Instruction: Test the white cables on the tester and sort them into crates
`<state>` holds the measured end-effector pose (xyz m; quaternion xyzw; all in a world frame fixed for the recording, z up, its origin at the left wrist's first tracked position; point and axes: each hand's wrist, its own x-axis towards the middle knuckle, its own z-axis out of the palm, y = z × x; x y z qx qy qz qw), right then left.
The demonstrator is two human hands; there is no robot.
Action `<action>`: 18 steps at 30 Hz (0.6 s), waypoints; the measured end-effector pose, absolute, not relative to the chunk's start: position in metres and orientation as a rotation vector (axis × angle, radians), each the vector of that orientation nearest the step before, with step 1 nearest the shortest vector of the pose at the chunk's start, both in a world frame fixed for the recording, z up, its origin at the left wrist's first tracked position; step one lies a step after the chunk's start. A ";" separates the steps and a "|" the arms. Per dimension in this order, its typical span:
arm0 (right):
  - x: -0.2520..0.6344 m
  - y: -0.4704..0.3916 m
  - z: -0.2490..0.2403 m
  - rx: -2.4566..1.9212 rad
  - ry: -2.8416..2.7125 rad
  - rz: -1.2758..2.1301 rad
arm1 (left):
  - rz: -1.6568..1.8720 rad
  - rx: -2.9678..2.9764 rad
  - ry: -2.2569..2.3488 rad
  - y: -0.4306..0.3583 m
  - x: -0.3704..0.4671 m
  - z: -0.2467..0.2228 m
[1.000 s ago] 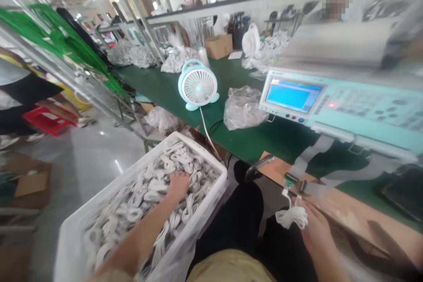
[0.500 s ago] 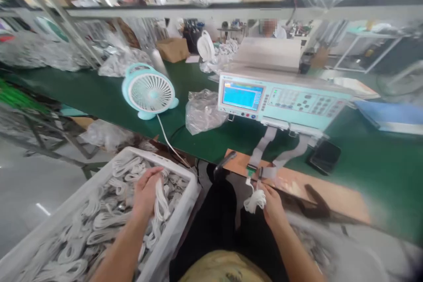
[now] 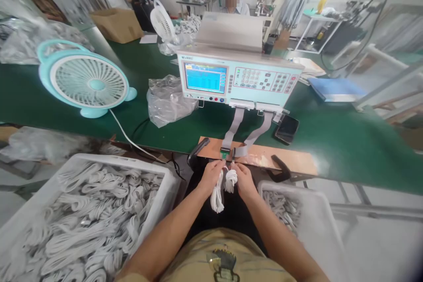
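My left hand (image 3: 211, 177) is closed around a bundled white cable (image 3: 217, 196), whose loops hang below the fingers. Right beside it, my right hand (image 3: 244, 179) grips the end of a second, tightly wound white cable (image 3: 230, 180). Both hands are at the front edge of a wooden board (image 3: 257, 155), close to a small green circuit board (image 3: 224, 156). Two grey ribbon cables (image 3: 234, 128) run from there up to a light-blue tester (image 3: 244, 79) with a lit screen. Fingers hide the plug ends, so I cannot tell whether either is plugged in.
A white bin (image 3: 109, 158) full of bundled cables stands at left; another bin (image 3: 317, 211) with cables is at right. On the green table (image 3: 158, 139) are a fan (image 3: 95, 83), a plastic bag (image 3: 168, 101), a phone (image 3: 287, 129) and a blue folder (image 3: 335, 89). A person (image 3: 233, 8) sits behind the tester.
My left hand has moved right, from above the left bin to the board, bringing a bundled cable. My right hand stays at the board with its cable. The view has shifted.
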<state>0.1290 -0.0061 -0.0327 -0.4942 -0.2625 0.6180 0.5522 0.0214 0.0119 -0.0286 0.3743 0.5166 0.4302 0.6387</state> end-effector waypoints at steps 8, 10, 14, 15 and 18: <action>0.214 -0.050 -0.008 -1.551 -1.267 1.454 | 0.798 0.454 1.059 -0.030 0.021 -0.035; 0.248 -0.065 -0.005 -1.866 -1.594 1.101 | 0.748 0.336 0.999 -0.032 0.020 -0.041; 0.249 -0.091 0.003 -1.803 -2.050 0.608 | 0.631 0.216 0.925 -0.029 0.028 -0.053; 0.236 -0.095 0.005 -1.614 -2.164 0.672 | 0.605 0.206 0.912 -0.029 0.032 -0.055; 0.193 -0.098 0.009 -1.129 -2.289 0.808 | 0.555 0.213 0.907 -0.030 0.044 -0.057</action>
